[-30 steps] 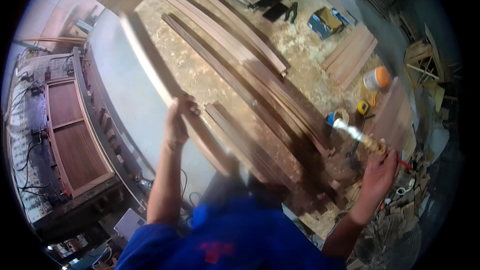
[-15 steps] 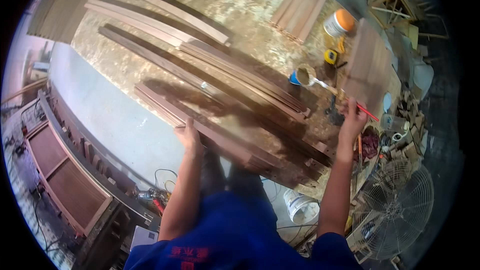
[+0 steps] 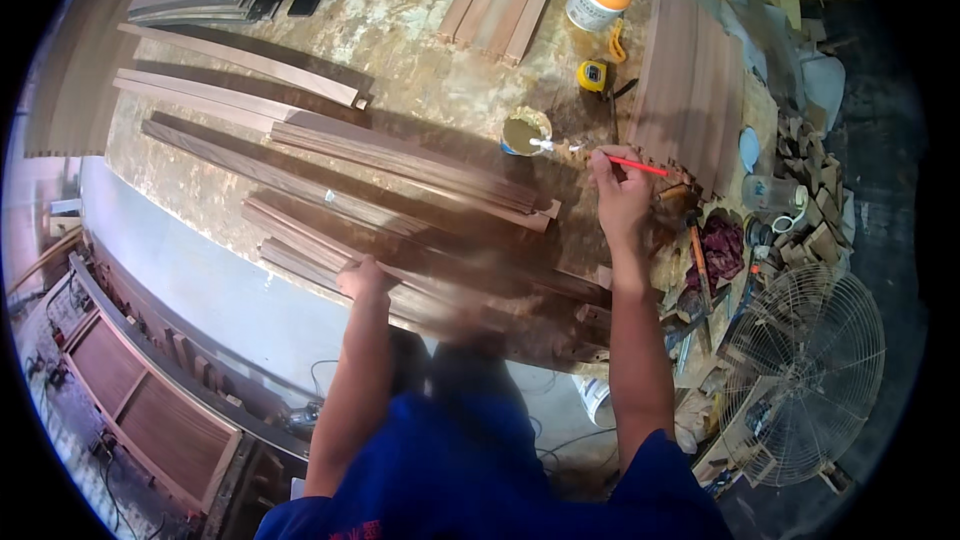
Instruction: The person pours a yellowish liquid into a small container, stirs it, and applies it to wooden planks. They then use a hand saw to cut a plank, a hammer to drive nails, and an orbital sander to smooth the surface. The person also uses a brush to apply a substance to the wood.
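Note:
My left hand (image 3: 365, 278) is closed on a long wooden strip (image 3: 290, 223) at the table's near edge; another strip (image 3: 300, 265) lies just below it. In my right hand (image 3: 624, 190) is a brush (image 3: 562, 147), its whitened head at the rim of a small tub (image 3: 524, 130) of tan paste. A thin red stick (image 3: 640, 166), like a pencil, also sits in the fingers of that hand. Beyond the left hand, more strips (image 3: 400, 162) lie side by side. The near strips' right ends are blurred.
An orange-lidded white tub (image 3: 598, 0), a yellow tape measure (image 3: 591, 75) and wooden boards (image 3: 690, 85) are on the far right of the worktable (image 3: 420, 50). A wire-caged fan (image 3: 803, 375) stands at the right. Beside the table at left is a framed panel (image 3: 150, 405).
The view has shifted, so the tabletop sits further left and higher. The strip in my left hand now lies lower, against the table edge. My right hand still holds the brush near the tub.

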A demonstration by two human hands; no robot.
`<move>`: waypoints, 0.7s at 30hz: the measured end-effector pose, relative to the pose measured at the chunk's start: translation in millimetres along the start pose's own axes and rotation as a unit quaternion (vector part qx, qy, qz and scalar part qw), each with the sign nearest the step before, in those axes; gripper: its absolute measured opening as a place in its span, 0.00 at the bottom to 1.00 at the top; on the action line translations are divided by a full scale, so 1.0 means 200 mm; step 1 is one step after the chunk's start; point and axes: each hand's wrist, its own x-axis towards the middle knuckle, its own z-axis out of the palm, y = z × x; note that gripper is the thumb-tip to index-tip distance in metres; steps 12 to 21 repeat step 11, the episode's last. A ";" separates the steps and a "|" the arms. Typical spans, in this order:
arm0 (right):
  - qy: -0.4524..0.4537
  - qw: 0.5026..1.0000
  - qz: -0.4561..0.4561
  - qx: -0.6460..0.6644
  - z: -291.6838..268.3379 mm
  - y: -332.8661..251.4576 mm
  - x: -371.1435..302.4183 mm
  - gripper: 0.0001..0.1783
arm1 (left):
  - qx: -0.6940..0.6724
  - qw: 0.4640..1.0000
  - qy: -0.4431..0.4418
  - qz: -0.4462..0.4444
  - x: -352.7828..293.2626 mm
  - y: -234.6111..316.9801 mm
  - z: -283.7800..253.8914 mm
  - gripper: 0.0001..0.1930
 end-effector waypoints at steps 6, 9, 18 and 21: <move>-0.049 0.998 -0.023 -0.031 -0.06 0.01 0.10 0.06 | 0.189 0.963 -0.193 0.019 -0.11 0.21 -0.10 0.21; -0.062 0.998 0.006 0.013 -0.12 0.04 0.13 0.06 | 0.444 0.869 -0.219 0.013 -0.22 0.41 -0.16 0.34; -0.069 0.995 0.036 0.059 -0.18 0.07 0.15 0.06 | 0.569 0.795 -0.136 0.161 -0.26 0.44 -0.08 0.39; -0.069 0.995 0.036 0.059 -0.18 0.07 0.15 0.06 | 0.569 0.795 -0.136 0.161 -0.26 0.44 -0.08 0.39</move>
